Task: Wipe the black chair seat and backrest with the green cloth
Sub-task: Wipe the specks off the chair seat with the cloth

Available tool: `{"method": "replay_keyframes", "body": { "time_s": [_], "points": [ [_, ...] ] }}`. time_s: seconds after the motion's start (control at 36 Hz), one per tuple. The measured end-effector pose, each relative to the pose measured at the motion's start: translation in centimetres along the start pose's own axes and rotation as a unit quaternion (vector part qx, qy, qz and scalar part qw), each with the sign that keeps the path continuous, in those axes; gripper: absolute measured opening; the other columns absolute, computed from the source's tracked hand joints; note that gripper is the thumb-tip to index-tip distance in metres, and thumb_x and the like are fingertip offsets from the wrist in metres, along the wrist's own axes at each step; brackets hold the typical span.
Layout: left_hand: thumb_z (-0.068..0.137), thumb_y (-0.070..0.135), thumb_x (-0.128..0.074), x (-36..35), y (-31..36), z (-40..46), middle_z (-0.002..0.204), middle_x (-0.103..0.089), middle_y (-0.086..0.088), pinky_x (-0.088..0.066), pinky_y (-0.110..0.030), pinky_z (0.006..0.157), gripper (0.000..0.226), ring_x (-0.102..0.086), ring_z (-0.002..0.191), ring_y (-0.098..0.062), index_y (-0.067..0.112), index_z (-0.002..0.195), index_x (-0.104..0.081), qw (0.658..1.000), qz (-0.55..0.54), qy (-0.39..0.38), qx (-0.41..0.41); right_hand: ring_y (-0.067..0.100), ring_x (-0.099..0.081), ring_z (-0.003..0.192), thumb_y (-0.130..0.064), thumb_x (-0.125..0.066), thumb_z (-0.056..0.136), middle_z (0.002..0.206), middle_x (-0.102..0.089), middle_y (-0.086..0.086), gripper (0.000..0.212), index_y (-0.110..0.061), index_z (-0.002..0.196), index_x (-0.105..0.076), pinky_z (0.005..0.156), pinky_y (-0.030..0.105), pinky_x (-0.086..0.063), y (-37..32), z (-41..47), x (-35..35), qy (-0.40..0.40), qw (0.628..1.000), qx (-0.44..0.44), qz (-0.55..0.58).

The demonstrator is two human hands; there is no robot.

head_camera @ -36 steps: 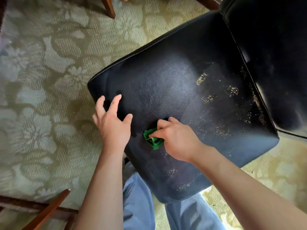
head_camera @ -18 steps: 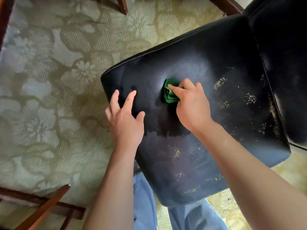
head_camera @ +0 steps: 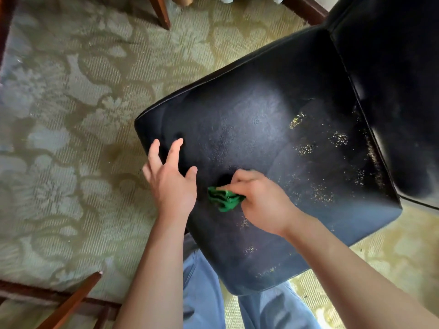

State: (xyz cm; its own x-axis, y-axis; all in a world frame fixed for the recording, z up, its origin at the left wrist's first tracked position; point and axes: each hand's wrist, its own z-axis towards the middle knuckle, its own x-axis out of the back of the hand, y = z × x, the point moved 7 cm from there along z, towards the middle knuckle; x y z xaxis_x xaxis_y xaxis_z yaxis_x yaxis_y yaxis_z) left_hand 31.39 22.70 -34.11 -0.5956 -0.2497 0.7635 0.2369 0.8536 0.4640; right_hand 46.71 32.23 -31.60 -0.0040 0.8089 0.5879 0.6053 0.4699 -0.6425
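The black chair seat (head_camera: 256,129) fills the middle of the view, with its backrest (head_camera: 399,79) rising at the upper right. Yellowish specks are scattered over the right and near parts of the seat. My right hand (head_camera: 259,200) presses a bunched green cloth (head_camera: 224,199) onto the seat near its front left part. My left hand (head_camera: 169,179) rests flat on the seat's left edge, fingers spread, holding nothing.
A patterned green carpet (head_camera: 71,138) lies under the chair. Wooden furniture legs stand at the top (head_camera: 161,13), top right (head_camera: 306,8) and bottom left (head_camera: 69,305). My blue-trousered legs (head_camera: 204,300) are just below the seat's front corner.
My right hand has dragged the green cloth back toward me from the seat's middle to its front left part. My left hand has stayed on the left edge.
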Motion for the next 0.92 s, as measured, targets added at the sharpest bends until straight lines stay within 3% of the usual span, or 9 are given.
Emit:
{"method": "replay_keyframes", "body": {
  "time_s": [0.14,0.25,0.42,0.5,0.61,0.75,0.83,0.92],
  "points": [
    [0.087,0.018,-0.075,0.0,0.2,0.3,0.163,-0.017,0.006,-0.035,-0.037,0.105,0.062,-0.029,0.136,-0.031,0.042,0.140,-0.051,1.000,-0.012,-0.001,0.020,0.030,-0.052,0.091,-0.003,-0.038,0.069,0.093,-0.050,-0.009,0.067,-0.032,0.123,-0.064,0.076,0.047,-0.052,3.3,0.8,5.9,0.183,0.982,-0.039,-0.002],
    [0.088,0.020,-0.074,0.1,0.3,0.5,0.162,-0.017,0.008,-0.036,-0.038,0.107,0.063,-0.027,0.138,-0.029,0.043,0.140,-0.049,1.000,-0.007,-0.004,0.016,0.029,-0.047,0.092,-0.002,-0.037,0.074,0.095,-0.051,-0.004,0.064,-0.031,0.124,-0.064,0.072,0.045,-0.051,4.4,2.2,8.5,0.248,0.963,-0.101,-0.038],
    [0.087,0.019,-0.074,-0.1,0.3,0.7,0.162,-0.017,0.008,-0.034,-0.035,0.106,0.063,-0.028,0.136,-0.029,0.043,0.140,-0.050,1.000,-0.009,0.003,0.014,0.027,-0.040,0.091,-0.001,-0.041,0.083,0.109,-0.053,-0.003,0.062,-0.036,0.132,-0.057,0.066,0.039,-0.050,2.8,3.5,5.5,0.181,0.971,-0.117,-0.099],
    [0.087,0.018,-0.074,-0.2,0.3,0.6,0.162,-0.017,0.009,-0.037,-0.037,0.105,0.063,-0.028,0.137,-0.028,0.044,0.139,-0.049,1.000,-0.009,0.005,0.018,0.022,-0.035,0.088,-0.006,-0.044,0.090,0.108,-0.051,-0.004,0.053,-0.037,0.131,-0.057,0.058,0.032,-0.039,1.6,3.2,3.4,0.117,0.981,-0.093,-0.124],
    [0.085,0.019,-0.076,-0.1,0.3,0.8,0.161,-0.019,0.008,-0.043,-0.044,0.106,0.063,-0.031,0.136,-0.028,0.045,0.137,-0.050,1.000,-0.005,0.008,0.023,0.022,-0.040,0.094,-0.007,-0.045,0.090,0.105,-0.050,-0.005,0.050,-0.039,0.124,-0.061,0.062,0.034,-0.045,0.9,2.2,1.7,0.003,0.990,-0.047,-0.132],
    [0.085,0.016,-0.075,0.1,0.9,0.9,0.161,-0.019,0.006,-0.046,-0.047,0.102,0.063,-0.030,0.137,-0.030,0.043,0.137,-0.050,0.999,0.008,0.000,0.036,0.024,-0.048,0.101,-0.003,-0.044,0.083,0.104,-0.051,-0.008,0.053,-0.039,0.118,-0.063,0.066,0.031,-0.037,0.7,0.3,-0.4,-0.111,0.990,-0.032,-0.084],
    [0.084,0.012,-0.072,0.3,1.5,0.9,0.161,-0.019,0.004,-0.046,-0.048,0.100,0.060,-0.028,0.138,-0.031,0.039,0.135,-0.054,0.999,0.018,0.004,0.043,0.025,-0.055,0.099,-0.003,-0.046,0.079,0.094,-0.048,-0.011,0.044,-0.031,0.107,-0.064,0.072,0.039,-0.049,1.4,-0.3,1.5,-0.060,0.997,-0.050,0.006],
    [0.084,0.012,-0.068,0.5,2.9,1.0,0.163,-0.017,0.002,-0.038,-0.052,0.107,0.054,-0.023,0.142,-0.032,0.036,0.131,-0.058,0.998,0.044,0.020,0.034,0.021,-0.057,0.091,-0.007,-0.048,0.080,0.088,-0.049,-0.014,0.035,-0.027,0.103,-0.064,0.076,0.047,-0.051,2.6,-0.5,5.5,0.074,0.991,-0.055,0.093]
  ]
}}
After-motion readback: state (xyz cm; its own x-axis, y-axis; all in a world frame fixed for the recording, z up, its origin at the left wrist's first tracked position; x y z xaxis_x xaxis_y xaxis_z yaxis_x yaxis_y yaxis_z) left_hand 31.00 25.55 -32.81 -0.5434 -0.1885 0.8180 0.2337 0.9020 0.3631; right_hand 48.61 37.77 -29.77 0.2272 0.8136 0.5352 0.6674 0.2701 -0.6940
